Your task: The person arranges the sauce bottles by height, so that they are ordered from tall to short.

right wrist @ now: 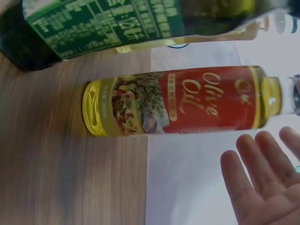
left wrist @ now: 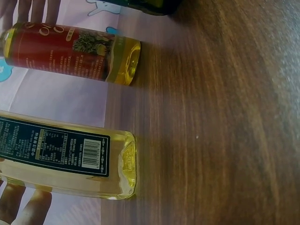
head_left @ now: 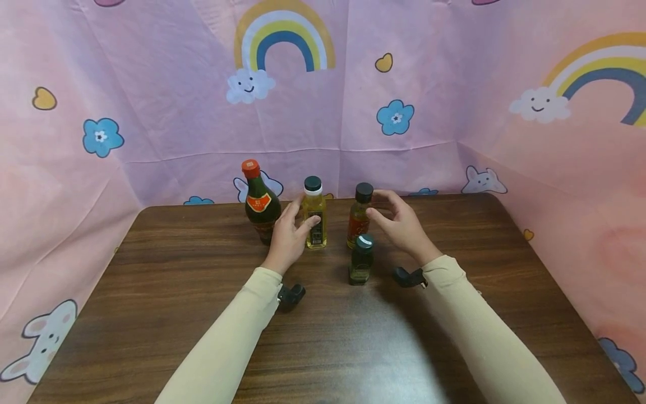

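Pink and lilac cloth backdrop (head_left: 303, 129), creased, seamed and printed with rainbows, clouds and rabbits, hangs along the back and side edges of a dark wood-grain counter (head_left: 192, 314). Rounded back corners finish the counter, and a broad span of wood, glossy under the light, runs from the bottles to the front edge; further wood reaches out to the left and right edges.

Two cream sleeves, the left sleeve (head_left: 222, 342) and the right sleeve (head_left: 484, 336), stretch in over the front edge. The right hand (head_left: 401, 224) has its fingers extended and spread on the right side of the olive oil bottle (head_left: 358, 224), the thumb close to its front; I cannot tell whether the thumb touches it. The left hand (head_left: 287, 238) reaches around the yellow oil bottle (head_left: 317, 234), fingers loosely straight at its left side and thumb across its front, without a closed grip.

All four bottles stand upright near the middle of the back edge. Leftmost is the dark green bottle (head_left: 262, 210), tapering to a red cap. Next comes the clear, flat-sided yellow oil bottle, with a dark label and white collar, then the rounder, red-labelled olive oil bottle. Shortest is the small green bottle (head_left: 360, 264), nearer the front edge. Black wrist pieces (head_left: 291, 296) jut below both hands.
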